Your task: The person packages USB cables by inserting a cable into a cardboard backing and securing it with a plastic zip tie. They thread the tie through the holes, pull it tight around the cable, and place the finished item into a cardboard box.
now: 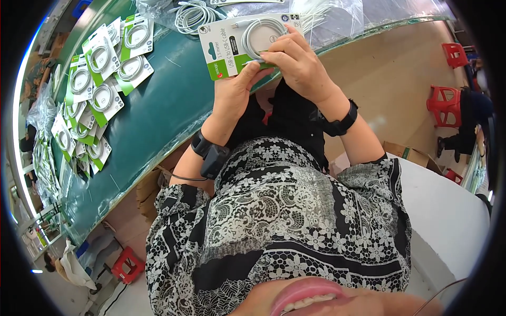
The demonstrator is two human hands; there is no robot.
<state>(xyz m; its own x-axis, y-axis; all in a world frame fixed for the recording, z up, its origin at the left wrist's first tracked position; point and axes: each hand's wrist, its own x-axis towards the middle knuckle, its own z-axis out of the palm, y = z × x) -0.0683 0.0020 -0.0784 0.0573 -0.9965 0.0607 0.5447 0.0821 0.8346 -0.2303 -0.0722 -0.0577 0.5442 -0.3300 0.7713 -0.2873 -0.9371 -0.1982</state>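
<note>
A white and green cable card (221,37) is held up over the table's near edge, tilted. On it lies a coiled white USB cable (245,39). My left hand (234,92) grips the card's lower edge from below, thumb on its front near a cable end. My right hand (299,66) reaches in from the right, with its bent fingers closed on the lower right of the coil. The tips of some left fingers are hidden behind the card. Both wrists wear black bands, and the left one carries a small black box.
Many carded cables (100,97) lie in an overlapping pile on the green table (158,105) at left. Loose coiled cables (194,17) and thin white strands (316,13) lie at the far side. Red stools (444,105) stand at right, near a person in dark clothes.
</note>
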